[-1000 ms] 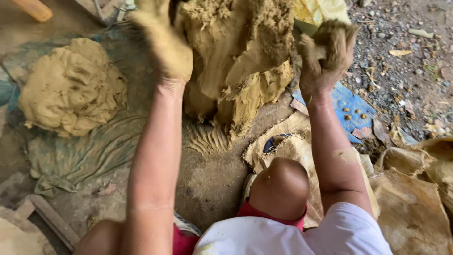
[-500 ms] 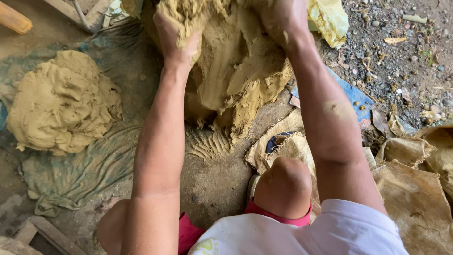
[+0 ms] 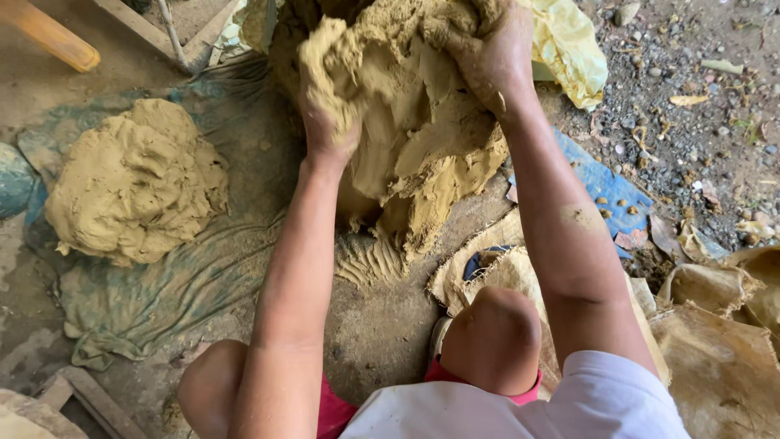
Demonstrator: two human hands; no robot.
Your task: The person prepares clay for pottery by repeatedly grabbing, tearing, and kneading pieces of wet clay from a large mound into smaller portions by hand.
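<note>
A big mound of wet, tan clay rises in front of me on the ground. My left hand grips a thick lump of that clay, pulled partly away from the mound's left side. My right hand, smeared with clay, digs its fingers into the top of the mound. Both forearms reach forward over my bare knees.
A second, rounded heap of clay lies to the left on a muddy green sheet. Yellow plastic and a blue sheet lie right of the mound, with gravel beyond. Burlap sacks lie at right; wooden pieces at top left.
Both hands went from being raised, the right one clutching a clump, to digging into the mound; the left now tears a lump away. The view shifted slightly.
</note>
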